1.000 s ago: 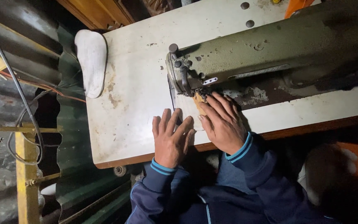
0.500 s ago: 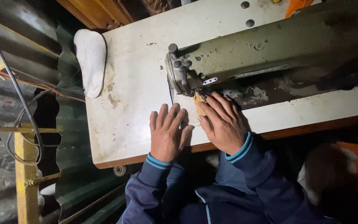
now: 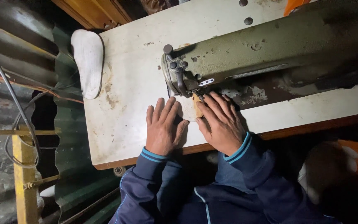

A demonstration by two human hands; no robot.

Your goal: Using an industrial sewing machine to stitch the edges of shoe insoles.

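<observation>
Both hands flat, fingers spread open, gripping nothing: left hand (image 3: 162,128) and right hand (image 3: 220,122) pressing tan piece (image 3: 197,108) (small, half hidden) on worktop (image 3: 125,103), steady under sewing machine (image 3: 270,54) needle.

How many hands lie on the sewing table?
2. The left hand lies flat on the table; the right hand presses a tan piece by the machine. None seems hidden.

One sewing machine (image 3: 270,54), one white shoe sole (image 3: 88,62), one tan workpiece (image 3: 197,108), two hands (image 3: 162,128)
</observation>
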